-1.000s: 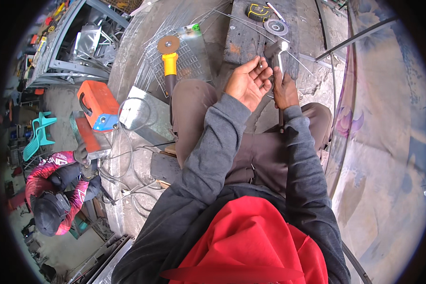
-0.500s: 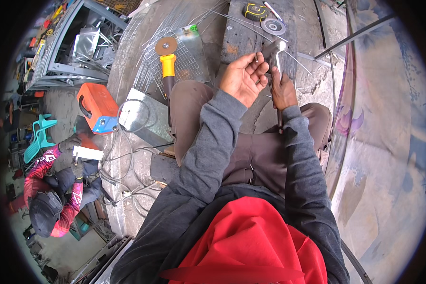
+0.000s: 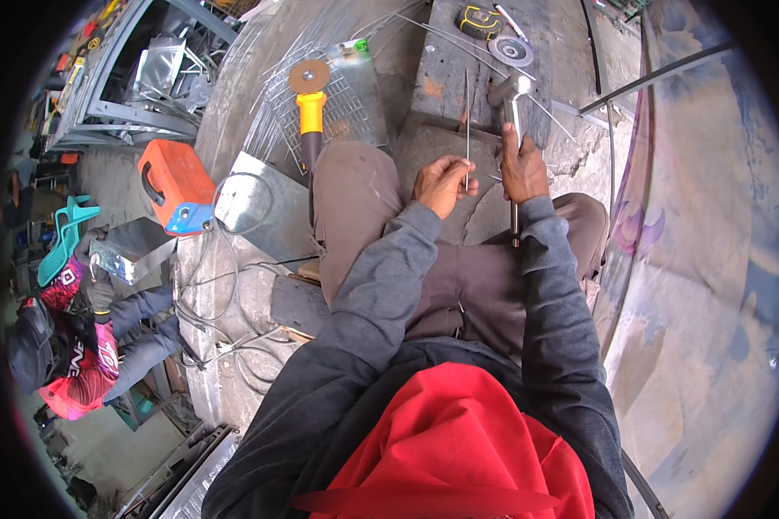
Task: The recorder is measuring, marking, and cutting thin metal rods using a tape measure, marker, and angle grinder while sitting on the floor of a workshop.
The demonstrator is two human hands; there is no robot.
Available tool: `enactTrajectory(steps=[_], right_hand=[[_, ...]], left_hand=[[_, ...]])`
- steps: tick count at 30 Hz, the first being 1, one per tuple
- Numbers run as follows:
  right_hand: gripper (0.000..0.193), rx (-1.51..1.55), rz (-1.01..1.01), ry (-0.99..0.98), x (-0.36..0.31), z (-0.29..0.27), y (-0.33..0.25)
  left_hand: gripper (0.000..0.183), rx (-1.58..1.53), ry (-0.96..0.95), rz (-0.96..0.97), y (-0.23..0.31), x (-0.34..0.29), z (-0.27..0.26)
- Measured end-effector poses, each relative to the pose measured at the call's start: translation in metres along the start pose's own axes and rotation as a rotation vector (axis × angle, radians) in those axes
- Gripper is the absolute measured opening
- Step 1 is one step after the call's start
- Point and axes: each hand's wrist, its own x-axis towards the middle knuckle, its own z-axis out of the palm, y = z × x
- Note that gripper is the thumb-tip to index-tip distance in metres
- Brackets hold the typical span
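A thin metal rod (image 3: 467,121) is pinched in my left hand (image 3: 442,184), its long end pointing away from me toward a dark wooden block (image 3: 441,95). My right hand (image 3: 524,167) is wrapped round the shaft of a hammer (image 3: 512,121). The hammer's metal head lies at the block's near part, and the handle's end reaches back over my lap. On the block, beyond the hammer head, are a grinding disc (image 3: 511,51), a yellow and black tape measure (image 3: 479,22) and a white marker pen (image 3: 511,22).
Left of my knee stands a yellow angle grinder (image 3: 311,112) by wire mesh (image 3: 342,117) and thin rods. An orange machine (image 3: 177,186) with cables sits farther left. A co-worker (image 3: 78,346) there holds sheet metal (image 3: 138,246). A patterned cloth (image 3: 692,285) hangs at the right.
My left hand has come back from beside the hammer head, turned over, and now shows the rod upright in its fingers. The co-worker has shifted left and turned the sheet metal.
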Motion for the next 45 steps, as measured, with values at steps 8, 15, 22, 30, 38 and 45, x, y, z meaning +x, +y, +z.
enactTrajectory(steps=[8,15,22,30,38,45], right_hand=[[0.06,0.015,-0.011,0.053,0.005,-0.017,-0.083],[0.032,-0.439,-0.481,0.098,0.023,0.008,-0.049],[0.034,-0.515,-0.498,0.031,0.025,0.006,-0.047],[0.033,-0.351,-0.366,-0.155,0.026,-0.002,-0.05],[0.047,0.098,0.201,-0.272,-0.001,-0.032,-0.049],[0.068,-0.128,-0.249,-0.093,-0.001,-0.011,-0.007]], left_hand=[[0.02,0.061,0.114,0.069,-0.017,0.006,-0.002],[0.018,0.11,0.121,0.094,-0.018,0.006,0.002],[0.019,0.097,0.091,0.082,-0.007,0.003,0.005],[0.021,0.131,0.083,0.097,-0.02,0.007,-0.002],[0.02,-0.406,-0.186,-0.214,0.058,-0.018,0.01],[0.014,-0.68,-0.224,-0.196,0.105,-0.014,0.034]])
